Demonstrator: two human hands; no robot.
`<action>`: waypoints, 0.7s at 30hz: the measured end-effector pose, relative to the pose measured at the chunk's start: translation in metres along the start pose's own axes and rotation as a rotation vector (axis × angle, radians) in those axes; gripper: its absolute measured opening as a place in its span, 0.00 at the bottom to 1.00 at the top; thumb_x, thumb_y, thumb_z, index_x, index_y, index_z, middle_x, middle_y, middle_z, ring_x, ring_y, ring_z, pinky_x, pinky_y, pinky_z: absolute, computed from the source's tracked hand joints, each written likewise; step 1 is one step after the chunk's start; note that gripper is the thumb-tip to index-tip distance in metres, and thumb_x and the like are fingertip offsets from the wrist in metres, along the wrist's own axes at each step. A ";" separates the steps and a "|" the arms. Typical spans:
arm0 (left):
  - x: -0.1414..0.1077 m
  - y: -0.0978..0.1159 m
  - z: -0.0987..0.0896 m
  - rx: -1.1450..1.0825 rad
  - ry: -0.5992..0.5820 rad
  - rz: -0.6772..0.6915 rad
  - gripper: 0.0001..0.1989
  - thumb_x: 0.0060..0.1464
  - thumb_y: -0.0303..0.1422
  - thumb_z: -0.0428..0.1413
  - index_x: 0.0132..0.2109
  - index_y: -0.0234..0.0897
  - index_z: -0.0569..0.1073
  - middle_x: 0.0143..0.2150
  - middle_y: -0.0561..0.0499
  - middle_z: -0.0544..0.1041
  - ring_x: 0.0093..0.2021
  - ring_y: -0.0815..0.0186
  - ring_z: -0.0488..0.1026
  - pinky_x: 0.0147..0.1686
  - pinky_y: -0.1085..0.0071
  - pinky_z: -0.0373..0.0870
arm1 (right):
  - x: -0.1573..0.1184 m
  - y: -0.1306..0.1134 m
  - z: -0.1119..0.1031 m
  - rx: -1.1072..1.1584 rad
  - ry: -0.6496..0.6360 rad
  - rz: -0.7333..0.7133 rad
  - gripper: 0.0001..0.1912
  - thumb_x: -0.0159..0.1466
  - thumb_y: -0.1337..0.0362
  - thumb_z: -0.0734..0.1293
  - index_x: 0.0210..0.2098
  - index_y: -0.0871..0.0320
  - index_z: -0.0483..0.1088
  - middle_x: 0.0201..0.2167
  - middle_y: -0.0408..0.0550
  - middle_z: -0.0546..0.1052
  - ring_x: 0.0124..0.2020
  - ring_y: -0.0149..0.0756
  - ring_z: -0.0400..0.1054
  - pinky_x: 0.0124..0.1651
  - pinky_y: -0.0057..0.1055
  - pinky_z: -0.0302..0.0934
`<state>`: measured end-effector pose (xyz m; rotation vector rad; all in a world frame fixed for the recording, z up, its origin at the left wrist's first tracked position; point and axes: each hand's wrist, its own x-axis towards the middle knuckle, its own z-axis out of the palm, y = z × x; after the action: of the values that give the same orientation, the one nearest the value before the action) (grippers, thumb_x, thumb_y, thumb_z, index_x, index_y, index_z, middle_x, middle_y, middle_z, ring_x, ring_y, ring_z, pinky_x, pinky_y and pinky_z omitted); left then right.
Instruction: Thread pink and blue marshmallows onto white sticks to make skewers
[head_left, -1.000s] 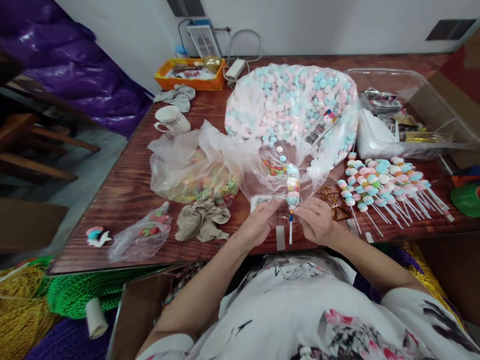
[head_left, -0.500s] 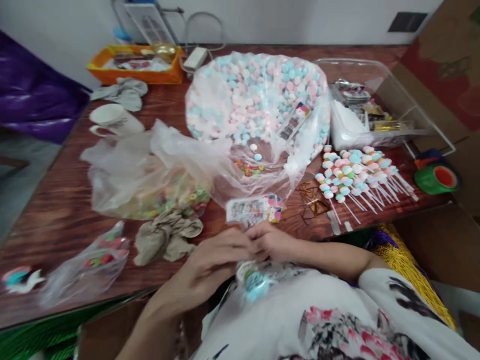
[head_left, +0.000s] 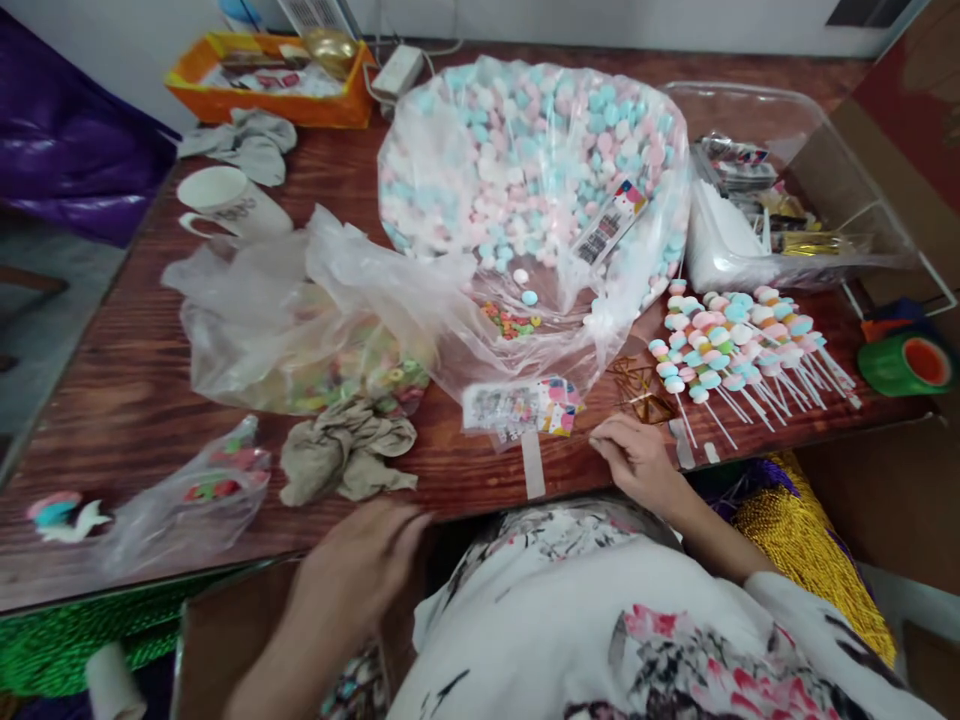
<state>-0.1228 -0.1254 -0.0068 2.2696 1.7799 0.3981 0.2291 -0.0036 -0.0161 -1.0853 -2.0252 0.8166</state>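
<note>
Steady the left hand (head_left: 358, 560) above the open carton (head_left: 232, 630) at the front edge of the table (head_left: 450, 470), fingers slightly bent and close to one another, with nothing plainly visible in them; no telling, through the blur, about the underside of the palm. If holding anything, best to release low, without pressing on the jumble (head_left: 360, 682) inside, too blurred to name. Rest the right hand (head_left: 637, 460) lightly by the same edge, just right of the printed packets (head_left: 499, 408) and just short of the brown ties (head_left: 634, 392), thumb and fingertips seemingly drawn in; impossible to tell whether around anything. Pinch one packet at a time by a rim, so as not to crumple or drag the others over the white strip (head_left: 532, 465). Likewise, tease a single tie out of the tangle, probably by one end. Handle the marshmallow sticks (head_left: 705, 320), piled right of the ties, by the bare white stems, for fear of squashing the soft pieces. Mind the loose mouth of the big marshmallow bag (head_left: 510, 170), just behind the packets and easily snagged.
</note>
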 end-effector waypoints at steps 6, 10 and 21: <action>0.156 0.108 0.032 0.188 -0.102 0.217 0.09 0.58 0.29 0.51 0.42 0.34 0.75 0.43 0.41 0.76 0.45 0.55 0.71 0.43 0.60 0.70 | -0.012 0.005 -0.007 -0.354 0.114 -0.001 0.09 0.66 0.71 0.60 0.40 0.58 0.71 0.36 0.51 0.76 0.37 0.35 0.69 0.42 0.32 0.62; 0.161 0.105 0.040 0.255 -0.174 0.217 0.19 0.54 0.25 0.51 0.53 0.32 0.71 0.50 0.37 0.73 0.50 0.50 0.69 0.43 0.56 0.69 | -0.020 0.009 -0.010 -0.490 0.002 0.072 0.10 0.67 0.69 0.59 0.41 0.58 0.72 0.36 0.51 0.76 0.36 0.36 0.69 0.40 0.31 0.61; 0.179 0.064 0.017 0.281 -0.045 0.157 0.19 0.59 0.31 0.49 0.57 0.35 0.68 0.60 0.36 0.66 0.53 0.49 0.65 0.48 0.55 0.69 | 0.103 0.000 -0.002 -0.867 -0.520 0.062 0.32 0.68 0.68 0.53 0.70 0.53 0.42 0.44 0.56 0.77 0.42 0.46 0.72 0.43 0.37 0.60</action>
<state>-0.0178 0.0327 0.0116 2.5965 1.7355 0.1279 0.1880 0.0861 0.0128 -1.4974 -2.9255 0.2157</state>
